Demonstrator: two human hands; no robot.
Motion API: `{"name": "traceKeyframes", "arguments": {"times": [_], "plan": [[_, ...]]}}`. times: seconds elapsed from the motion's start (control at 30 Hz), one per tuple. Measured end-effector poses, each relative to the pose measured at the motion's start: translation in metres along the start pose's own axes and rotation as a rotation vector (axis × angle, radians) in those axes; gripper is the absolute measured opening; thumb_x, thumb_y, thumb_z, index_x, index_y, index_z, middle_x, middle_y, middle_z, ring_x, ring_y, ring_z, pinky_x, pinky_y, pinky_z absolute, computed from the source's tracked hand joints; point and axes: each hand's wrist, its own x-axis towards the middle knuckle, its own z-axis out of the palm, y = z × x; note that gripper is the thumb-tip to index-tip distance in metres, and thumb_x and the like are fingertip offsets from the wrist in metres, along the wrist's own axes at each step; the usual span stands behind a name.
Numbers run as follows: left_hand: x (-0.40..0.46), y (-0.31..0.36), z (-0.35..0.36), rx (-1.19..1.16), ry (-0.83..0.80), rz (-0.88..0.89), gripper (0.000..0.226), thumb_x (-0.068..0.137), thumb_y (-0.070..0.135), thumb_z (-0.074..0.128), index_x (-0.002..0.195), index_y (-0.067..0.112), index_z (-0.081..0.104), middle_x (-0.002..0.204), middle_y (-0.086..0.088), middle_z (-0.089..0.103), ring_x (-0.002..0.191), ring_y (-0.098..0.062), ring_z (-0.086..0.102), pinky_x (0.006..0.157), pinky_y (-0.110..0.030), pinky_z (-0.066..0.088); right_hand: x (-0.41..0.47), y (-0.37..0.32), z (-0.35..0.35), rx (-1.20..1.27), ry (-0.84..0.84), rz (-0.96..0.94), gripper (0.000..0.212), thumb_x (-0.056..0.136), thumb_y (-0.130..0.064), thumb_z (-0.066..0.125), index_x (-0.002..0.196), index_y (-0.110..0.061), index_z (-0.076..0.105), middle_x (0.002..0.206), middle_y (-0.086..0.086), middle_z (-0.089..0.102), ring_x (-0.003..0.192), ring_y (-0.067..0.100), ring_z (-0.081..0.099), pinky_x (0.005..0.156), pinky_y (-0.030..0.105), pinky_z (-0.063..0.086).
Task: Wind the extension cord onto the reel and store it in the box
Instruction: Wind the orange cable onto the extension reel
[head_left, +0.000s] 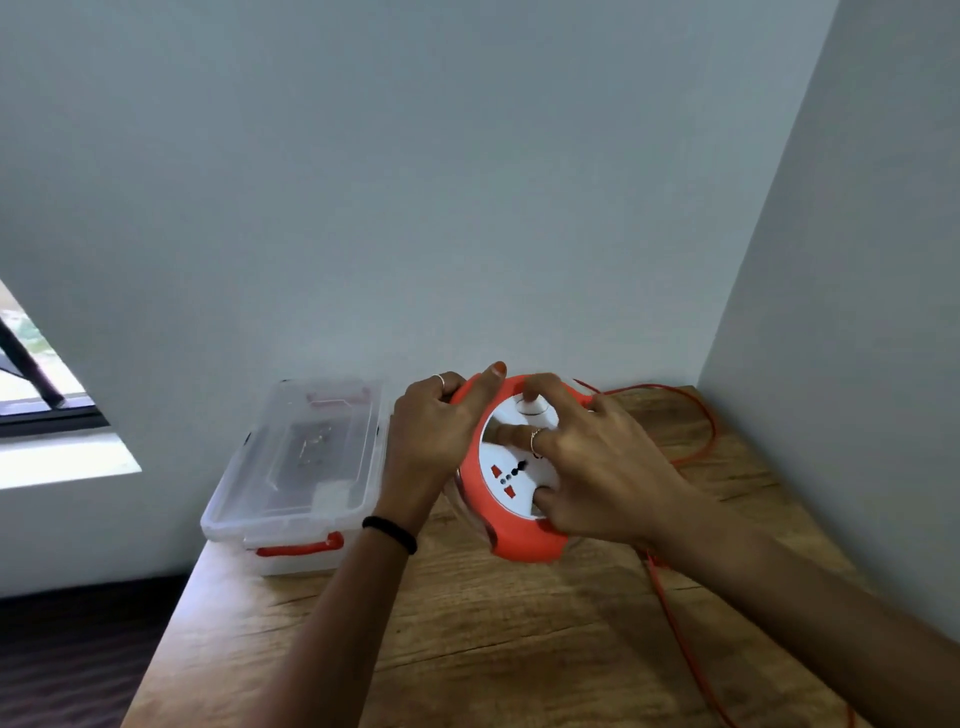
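Left hand (426, 441) grips round orange-and-white plastic reel (511, 467) rim above wooden table (467, 649), right hand (587, 467) fingers curled on its winding knob; orange cord (685, 654) mostly loose, lidded clear plastic box (296, 473) unopened

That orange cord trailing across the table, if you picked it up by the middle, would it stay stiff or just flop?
Probably flop: the orange cord already lies in loose curves on the wooden table, with nothing holding it in shape. It looks thin, so likely light. It also trails toward the near table edge, so a tug might drag the slack along.
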Motion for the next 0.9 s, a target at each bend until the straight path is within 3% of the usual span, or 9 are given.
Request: {"name": "traceKeyframes", "arguments": {"times": [0.1, 0.17, 0.23, 0.3, 0.37, 0.53, 0.63, 0.77, 0.9], "plan": [[0.004, -0.003, 0.003, -0.014, 0.069, 0.009, 0.064, 0.082, 0.054, 0.064, 0.058, -0.003, 0.045, 0.05, -0.01, 0.044, 0.046, -0.016, 0.042, 0.05, -0.031, 0.036, 0.006, -0.004, 0.005, 0.096, 0.058, 0.147, 0.062, 0.056, -0.032, 0.063, 0.118, -0.033, 0.063, 0.117, 0.008, 0.051, 0.074, 0.024, 0.063, 0.058, 0.027, 0.045], [0.005, -0.006, 0.007, -0.008, 0.126, 0.014, 0.065, 0.083, 0.055, 0.063, 0.061, -0.005, 0.046, 0.051, -0.014, 0.047, 0.047, -0.015, 0.043, 0.05, -0.031, 0.036, 0.01, -0.005, 0.01, 0.137, 0.056, 0.256, 0.067, 0.058, -0.031, 0.068, 0.124, -0.035, 0.06, 0.122, 0.005, 0.046, 0.072, 0.025, 0.061, 0.055, 0.025, 0.044], [0.004, -0.01, 0.014, -0.006, 0.203, -0.003, 0.064, 0.082, 0.054, 0.063, 0.058, -0.002, 0.044, 0.049, -0.014, 0.044, 0.045, -0.01, 0.039, 0.049, -0.025, 0.034, 0.014, -0.008, 0.015, 0.173, 0.051, 0.369, 0.069, 0.062, -0.033, 0.071, 0.129, -0.038, 0.055, 0.126, 0.0, 0.039, 0.079, 0.024, 0.061, 0.059, 0.026, 0.047], [-0.001, -0.012, 0.022, -0.036, 0.278, -0.027, 0.059, 0.083, 0.049, 0.065, 0.052, 0.008, 0.038, 0.045, -0.002, 0.037, 0.043, -0.007, 0.033, 0.045, -0.017, 0.028, 0.016, -0.01, 0.018, 0.222, 0.072, 0.482, 0.068, 0.064, -0.035, 0.071, 0.13, -0.039, 0.054, 0.126, -0.002, 0.036, 0.086, 0.024, 0.062, 0.067, 0.028, 0.048], [-0.007, -0.014, 0.032, -0.071, 0.327, -0.049, 0.054, 0.084, 0.047, 0.065, 0.051, 0.013, 0.04, 0.045, 0.003, 0.041, 0.043, -0.007, 0.036, 0.046, -0.019, 0.031, 0.018, -0.012, 0.022, 0.257, 0.087, 0.6, 0.067, 0.065, -0.04, 0.072, 0.13, -0.037, 0.054, 0.125, -0.002, 0.036, 0.091, 0.024, 0.061, 0.073, 0.028, 0.048], [-0.014, -0.013, 0.046, -0.127, 0.366, -0.081, 0.045, 0.086, 0.042, 0.066, 0.051, 0.023, 0.045, 0.041, 0.011, 0.047, 0.04, -0.001, 0.048, 0.041, -0.008, 0.031, 0.021, -0.017, 0.029, 0.277, 0.157, 0.862, 0.063, 0.065, -0.048, 0.073, 0.125, -0.036, 0.058, 0.127, 0.001, 0.04, 0.092, 0.028, 0.062, 0.07, 0.027, 0.04], [-0.011, -0.017, 0.044, -0.141, 0.324, -0.065, 0.043, 0.087, 0.043, 0.065, 0.053, 0.02, 0.049, 0.047, 0.006, 0.054, 0.045, -0.006, 0.054, 0.045, -0.016, 0.039, 0.019, -0.02, 0.026, 0.259, 0.13, 0.827, 0.062, 0.07, -0.048, 0.07, 0.128, -0.032, 0.055, 0.129, 0.0, 0.036, 0.1, 0.029, 0.059, 0.073, 0.03, 0.042], [-0.008, -0.016, 0.036, -0.134, 0.266, -0.04, 0.04, 0.087, 0.043, 0.063, 0.057, 0.018, 0.054, 0.053, -0.001, 0.06, 0.05, -0.02, 0.06, 0.047, -0.028, 0.046, 0.01, -0.014, 0.018, 0.284, 0.084, 0.636, 0.063, 0.079, -0.052, 0.064, 0.134, -0.026, 0.048, 0.138, 0.0, 0.029, 0.11, 0.027, 0.055, 0.082, 0.033, 0.047], [0.002, -0.015, 0.023, -0.136, 0.236, -0.004, 0.05, 0.088, 0.044, 0.062, 0.064, 0.0, 0.058, 0.058, -0.015, 0.062, 0.052, -0.029, 0.06, 0.047, -0.034, 0.046, -0.005, 0.004, 0.004, 0.287, 0.098, 0.42, 0.053, 0.085, -0.042, 0.063, 0.134, -0.029, 0.048, 0.139, -0.004, 0.031, 0.092, 0.024, 0.064, 0.075, 0.035, 0.054]]}}
